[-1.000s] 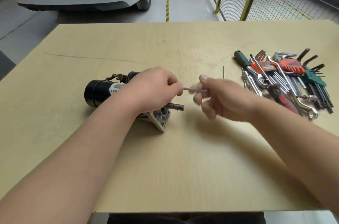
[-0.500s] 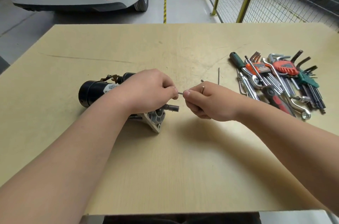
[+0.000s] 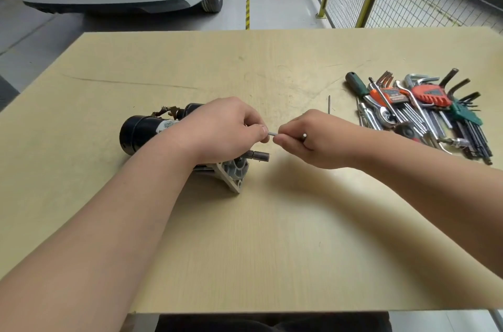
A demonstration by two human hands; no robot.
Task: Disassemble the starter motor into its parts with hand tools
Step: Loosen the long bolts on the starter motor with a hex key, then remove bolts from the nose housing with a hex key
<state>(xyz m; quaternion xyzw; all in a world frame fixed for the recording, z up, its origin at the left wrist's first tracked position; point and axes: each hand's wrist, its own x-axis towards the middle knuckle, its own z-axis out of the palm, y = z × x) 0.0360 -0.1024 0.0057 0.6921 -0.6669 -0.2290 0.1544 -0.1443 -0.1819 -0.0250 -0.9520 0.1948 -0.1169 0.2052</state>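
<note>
Over the starter motor [image 3: 138, 131], left hand [image 3: 226, 130]; rightward, tools [image 3: 424, 114], perhaps a bolt [image 3: 329, 103].

Left grip [image 3: 223, 130] and right grip [image 3: 318, 141] are both showing bare. Arms are showing bare as well: left forearm [image 3: 122, 223] is running uncovered to the lower-left frame edge, right forearm [image 3: 422, 190] to the right edge. Thumbnail [image 3: 263, 129] on the left grip is showing short and plain. Dark clothing [image 3: 272, 323] is peeking in at the bottom frame edge. It's looking black or near-black, and I can't tell which garment it is.
</note>
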